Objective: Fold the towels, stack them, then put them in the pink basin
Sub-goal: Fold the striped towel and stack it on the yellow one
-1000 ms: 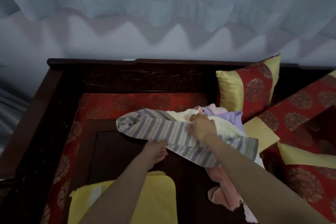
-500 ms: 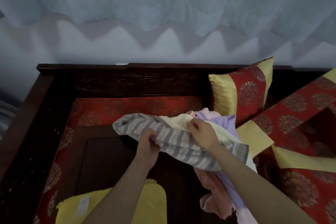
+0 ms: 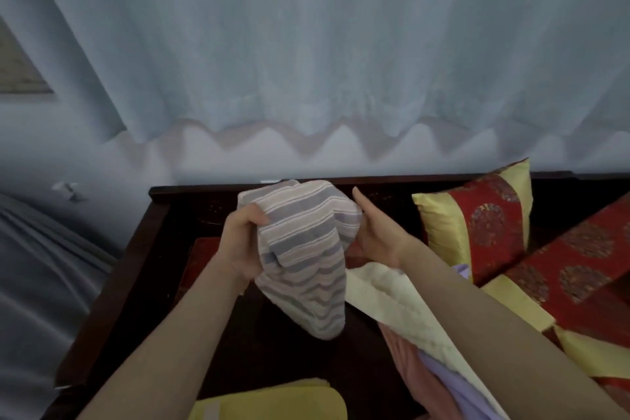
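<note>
1. A pale blue-grey pleated curtain [image 3: 341, 44] is hanging across the whole wall, its wavy hem ending just above the dark carved wooden bench [image 3: 160, 222].
2. A red-and-gold brocade seat cushion [image 3: 201, 256] is lying on that bench.
3. A red-and-gold embroidered pillow [image 3: 477, 218] is leaning upright against the bench's back rail.
4. Dim, cool light is falling evenly.

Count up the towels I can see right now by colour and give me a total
Striped grey and white towel, held up in the left hand and right hand: 1
Cream towel: 1
Pink towel: 1
Lilac towel: 1
Yellow towel, folded: 1
Total: 5
</note>
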Tool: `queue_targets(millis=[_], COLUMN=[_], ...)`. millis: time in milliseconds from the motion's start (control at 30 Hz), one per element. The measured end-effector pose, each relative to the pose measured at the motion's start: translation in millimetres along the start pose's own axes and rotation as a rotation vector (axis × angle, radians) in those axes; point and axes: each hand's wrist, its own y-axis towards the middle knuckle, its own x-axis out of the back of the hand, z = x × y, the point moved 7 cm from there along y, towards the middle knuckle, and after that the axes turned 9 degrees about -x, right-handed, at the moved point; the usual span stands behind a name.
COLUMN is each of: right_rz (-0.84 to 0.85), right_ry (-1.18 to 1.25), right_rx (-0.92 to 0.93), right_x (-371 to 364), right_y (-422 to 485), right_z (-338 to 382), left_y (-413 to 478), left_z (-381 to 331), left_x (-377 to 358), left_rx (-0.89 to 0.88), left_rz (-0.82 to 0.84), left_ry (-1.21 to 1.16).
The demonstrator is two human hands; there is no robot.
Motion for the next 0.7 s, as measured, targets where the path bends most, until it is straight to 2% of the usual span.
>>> queue_targets(millis=[67,133,233,300,333,433,500,600,700], right_rz=[-0.091,-0.28,-0.648,-0.793,-0.853,-0.987,-1.012,-0.967,-0.852], right_ry=[0.062,-0.032,-0.543,-0.847,-0.906,-0.799,-0.685,-0.441,-0.201], right_rx=[0.138,0.257,0.355,0.36,0.363,0.445,0.53,0.658,0.611], right_x=[-8,-7,-6,-10,-7,6,8,0,-5], right_y=[-15,-32,-62,-74,-79,-92,-98,-104,-108], right_z=[35,69,117,138,147,166,171,171,152], left_y=[0,3,5,4,3,-10,-15,-21,-31], left_z=[-30,-57,-92,-115,-128,-167,-179,-183,-173], left_x=[-4,4,29,46,55,76,78,72,73], left_rx=[-0.035,-0.052,-0.036,-0.071,-0.111,-0.256,-0.304,-0.355,-0.297], left_rz=[-0.005,-0.078,-0.235,-0.317,-0.359,-0.506,-0.513,-0.476,-0.329], left_ry=[0.046,0.132,0.271,0.329,0.334,0.392,0.481,0.502,0.367])
